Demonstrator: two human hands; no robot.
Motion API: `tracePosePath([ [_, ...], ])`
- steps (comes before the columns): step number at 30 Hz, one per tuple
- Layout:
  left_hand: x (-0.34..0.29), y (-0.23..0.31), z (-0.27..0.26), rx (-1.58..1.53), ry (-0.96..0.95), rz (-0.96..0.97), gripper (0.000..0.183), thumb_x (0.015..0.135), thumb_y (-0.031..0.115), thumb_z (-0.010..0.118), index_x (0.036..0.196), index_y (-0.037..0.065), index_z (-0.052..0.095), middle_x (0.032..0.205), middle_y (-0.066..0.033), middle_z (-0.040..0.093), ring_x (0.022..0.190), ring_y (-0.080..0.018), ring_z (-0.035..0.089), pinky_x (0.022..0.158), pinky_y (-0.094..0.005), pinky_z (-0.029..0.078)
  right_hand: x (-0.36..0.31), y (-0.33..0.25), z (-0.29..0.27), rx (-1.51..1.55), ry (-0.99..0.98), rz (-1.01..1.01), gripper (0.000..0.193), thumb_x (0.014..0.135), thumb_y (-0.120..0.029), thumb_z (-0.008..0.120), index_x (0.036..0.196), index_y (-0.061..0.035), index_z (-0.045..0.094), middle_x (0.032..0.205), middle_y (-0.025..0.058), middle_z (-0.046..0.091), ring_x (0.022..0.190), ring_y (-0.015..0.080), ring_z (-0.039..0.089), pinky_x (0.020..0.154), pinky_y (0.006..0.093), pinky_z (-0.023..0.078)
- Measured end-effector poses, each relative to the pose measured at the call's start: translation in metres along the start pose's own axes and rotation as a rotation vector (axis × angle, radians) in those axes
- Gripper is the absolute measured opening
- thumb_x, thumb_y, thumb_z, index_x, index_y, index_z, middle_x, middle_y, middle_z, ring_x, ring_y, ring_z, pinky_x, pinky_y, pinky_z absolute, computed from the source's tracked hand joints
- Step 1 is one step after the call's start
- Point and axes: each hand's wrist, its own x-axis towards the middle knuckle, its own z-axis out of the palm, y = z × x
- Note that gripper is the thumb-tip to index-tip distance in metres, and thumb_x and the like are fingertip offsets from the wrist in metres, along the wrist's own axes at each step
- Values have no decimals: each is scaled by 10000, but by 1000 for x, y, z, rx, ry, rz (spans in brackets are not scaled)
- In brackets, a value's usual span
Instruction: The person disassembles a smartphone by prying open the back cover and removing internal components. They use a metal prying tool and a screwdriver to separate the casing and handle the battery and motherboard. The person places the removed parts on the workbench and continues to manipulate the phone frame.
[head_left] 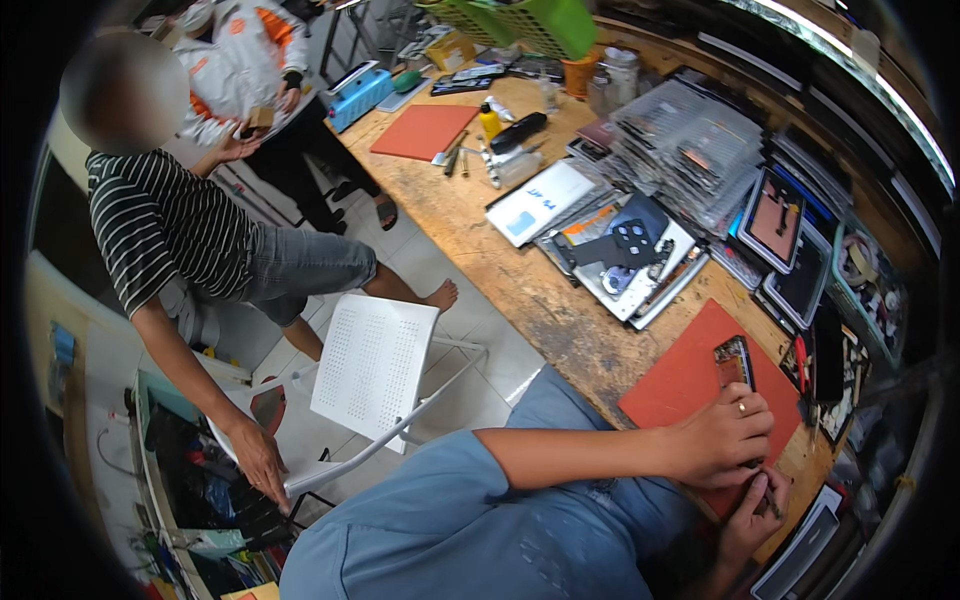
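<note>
My left hand (728, 435), with a ring on one finger, reaches over an orange-red mat (670, 385) with its fingers curled and closed. Its fingertips meet my right hand (752, 520), which is pinched round something small and dark. What either hand holds is mostly hidden by the fingers. An opened phone (733, 362) with its inner parts bare lies on the mat, just beyond my left knuckles.
Phone parts and a grey plate (640, 245) cover the bench's middle, with stacked clear trays (690, 140) behind. Tablets (772, 215) lie at the right. A white folding chair (375, 360) stands left, held by a person in a striped shirt (175, 220); another person stands behind.
</note>
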Motion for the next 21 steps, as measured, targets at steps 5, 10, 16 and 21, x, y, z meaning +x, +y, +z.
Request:
tracePosePath([
  [5, -5, 2, -5, 1, -52, -19, 274, 822, 276, 821, 1031, 134, 716, 1088, -71, 637, 1103, -294, 630, 991, -494, 394, -11, -2, -3, -29, 90, 84, 81, 1017, -9, 661, 1057, 41, 710, 944, 177, 700, 860, 307, 687, 806, 378, 555],
  [10, -10, 11, -22, 129, -111, -66, 295, 767, 258, 901, 991, 152, 740, 1059, -40, 651, 1052, -266, 623, 967, -459, 341, 12, -45, -12, -57, 61, -50, 122, 936, 59, 744, 1038, -3, 719, 932, 144, 732, 804, 281, 729, 730, 351, 568],
  [16, 0, 10, -23, 144, -145, -94, 271, 755, 251, 897, 955, 187, 725, 1020, -8, 631, 1043, -235, 590, 989, -450, 304, 11, -75, -28, 143, 182, -59, 189, 860, 102, 793, 982, 14, 678, 931, 177, 756, 813, 274, 774, 708, 337, 596],
  [21, -5, 12, -28, 161, -178, -116, 291, 734, 267, 908, 938, 191, 715, 999, -10, 613, 1047, -237, 567, 1024, -461, 287, 18, -79, -23, 139, 99, -231, 227, 828, 114, 808, 986, 11, 683, 924, 162, 752, 785, 291, 763, 676, 356, 596],
])
